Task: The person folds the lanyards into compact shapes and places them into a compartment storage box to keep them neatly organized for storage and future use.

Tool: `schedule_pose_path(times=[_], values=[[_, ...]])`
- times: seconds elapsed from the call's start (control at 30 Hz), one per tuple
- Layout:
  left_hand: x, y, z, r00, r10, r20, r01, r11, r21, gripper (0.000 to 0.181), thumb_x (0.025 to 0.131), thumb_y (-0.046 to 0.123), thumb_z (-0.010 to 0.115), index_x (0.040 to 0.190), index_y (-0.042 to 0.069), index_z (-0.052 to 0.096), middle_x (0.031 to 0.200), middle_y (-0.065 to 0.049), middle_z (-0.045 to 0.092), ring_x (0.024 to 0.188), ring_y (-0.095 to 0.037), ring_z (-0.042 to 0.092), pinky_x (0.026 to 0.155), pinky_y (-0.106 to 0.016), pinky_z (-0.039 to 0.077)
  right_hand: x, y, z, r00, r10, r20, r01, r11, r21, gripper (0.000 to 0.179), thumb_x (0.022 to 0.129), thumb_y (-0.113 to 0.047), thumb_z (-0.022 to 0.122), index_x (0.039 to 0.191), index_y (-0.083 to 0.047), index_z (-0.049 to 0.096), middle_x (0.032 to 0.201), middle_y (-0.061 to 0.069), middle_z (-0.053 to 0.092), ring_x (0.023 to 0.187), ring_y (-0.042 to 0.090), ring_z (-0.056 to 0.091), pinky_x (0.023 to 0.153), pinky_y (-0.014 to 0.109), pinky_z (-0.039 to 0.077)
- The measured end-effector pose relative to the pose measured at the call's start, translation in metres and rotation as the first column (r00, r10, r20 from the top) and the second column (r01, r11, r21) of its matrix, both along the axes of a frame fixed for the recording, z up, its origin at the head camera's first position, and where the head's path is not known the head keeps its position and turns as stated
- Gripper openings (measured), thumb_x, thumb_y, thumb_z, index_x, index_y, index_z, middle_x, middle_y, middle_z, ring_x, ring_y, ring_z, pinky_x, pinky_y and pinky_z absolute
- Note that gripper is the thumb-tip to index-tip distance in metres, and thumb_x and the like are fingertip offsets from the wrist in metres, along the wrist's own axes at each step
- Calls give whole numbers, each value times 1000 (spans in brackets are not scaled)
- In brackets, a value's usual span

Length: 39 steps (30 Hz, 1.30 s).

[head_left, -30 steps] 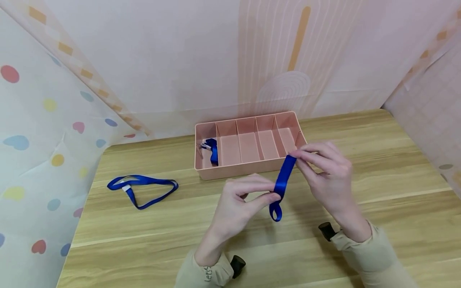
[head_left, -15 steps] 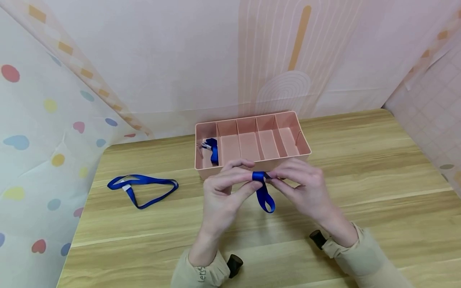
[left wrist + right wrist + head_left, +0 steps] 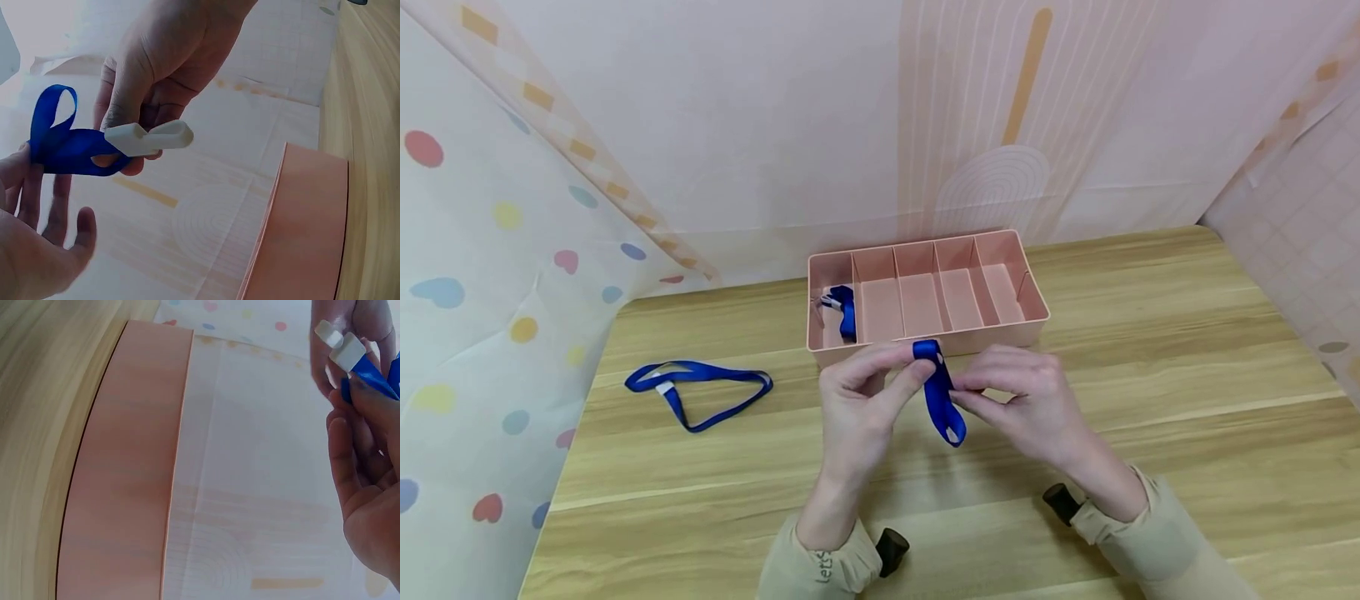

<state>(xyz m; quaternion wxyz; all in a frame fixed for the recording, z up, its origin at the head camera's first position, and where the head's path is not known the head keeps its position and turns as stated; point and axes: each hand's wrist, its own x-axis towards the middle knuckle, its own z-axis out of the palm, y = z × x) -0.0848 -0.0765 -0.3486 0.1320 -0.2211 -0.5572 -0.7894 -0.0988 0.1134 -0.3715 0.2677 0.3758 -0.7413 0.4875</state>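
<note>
A folded blue lanyard (image 3: 938, 396) hangs between both hands in front of the pink box. My left hand (image 3: 857, 404) pinches its upper end between thumb and forefinger. The thumb and fingertips of my right hand (image 3: 1026, 408) pinch the strap's right edge lower down, and a small loop hangs below. In the left wrist view a white plastic clip (image 3: 150, 139) shows by the right fingertips, with a blue loop standing out above the left fingers. The right wrist view shows the same clip (image 3: 347, 353) at the end of the strap, between the two hands.
The pink box (image 3: 985, 340) with five narrow compartments stands behind the hands. In its leftmost compartment lies another blue lanyard (image 3: 845, 312). A third lanyard (image 3: 700, 373) with a white clip lies spread on the wooden table (image 3: 685, 517) at left. Patterned cloth (image 3: 760, 125) hangs behind.
Both hands have moved left and come closer together. The strap, stretched between them earlier, is folded shorter. The right fingers have shifted from its upper end to its side. Other lanyards stay put.
</note>
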Motion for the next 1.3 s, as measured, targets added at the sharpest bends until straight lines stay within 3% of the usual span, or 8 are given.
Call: schedule_pose_path(times=[0.17,0.27,0.6,0.7,0.83,0.93,1.1,1.3], values=[[3,-1,3,998,-22,62,25,999,-37,4,94,4,77,96,2,80,98,17,79,97,-2,74,92,-20,60,-3,4,3,996,-85,-10,84,996,-7,17,94,-14,79,86,0,82,74,10,78,68,16,70,68,15,54],[5,0,4,997,-51,58,56,994,-89,26,95,5,75,97,-20,67,99,19,77,105,-5,72,100,-23,58,-5,12,7,986,-166,-20,165,986,-15,10,90,-8,82,88,1,82,76,12,79,72,10,71,65,12,50],[11,6,4,989,-148,27,151,973,-172,22,98,3,71,95,-18,66,86,-36,63,108,-12,63,102,-28,54,-11,28,15,960,-278,11,277,949,-150,53,99,-44,69,84,6,81,74,21,76,87,-15,64,77,7,51],[11,5,2,988,-155,16,155,971,-182,18,96,-1,71,96,-18,67,90,-30,68,109,-13,63,103,-29,54,-12,29,15,958,-287,11,285,945,-160,53,99,-44,70,83,6,81,73,21,75,86,-15,64,78,8,51],[10,4,2,991,-134,-23,129,980,-154,21,95,1,73,95,-19,67,95,7,77,111,-14,63,104,-30,54,-13,25,11,964,-265,-14,262,959,-111,49,100,-42,69,85,3,82,75,18,78,83,-8,68,75,9,51],[7,2,2,994,-101,-45,96,990,-104,13,95,5,75,92,-8,74,99,24,75,113,-14,65,106,-31,53,-10,17,5,980,-200,-24,198,979,-45,21,95,-19,79,89,1,83,79,14,79,80,5,73,74,11,53],[5,-1,2,998,-48,-46,46,998,-42,27,95,3,75,101,29,81,103,21,79,113,-8,72,108,-28,55,-2,0,-3,996,-91,27,91,996,-5,13,79,9,85,89,0,82,79,11,80,73,18,73,75,14,57],[4,-1,3,1000,-6,3,6,1000,-4,24,92,2,78,100,25,83,99,19,79,102,-3,74,99,-21,59,5,-7,-4,994,-48,97,43,998,53,24,70,16,86,83,-3,81,77,6,80,71,15,74,74,14,59]])
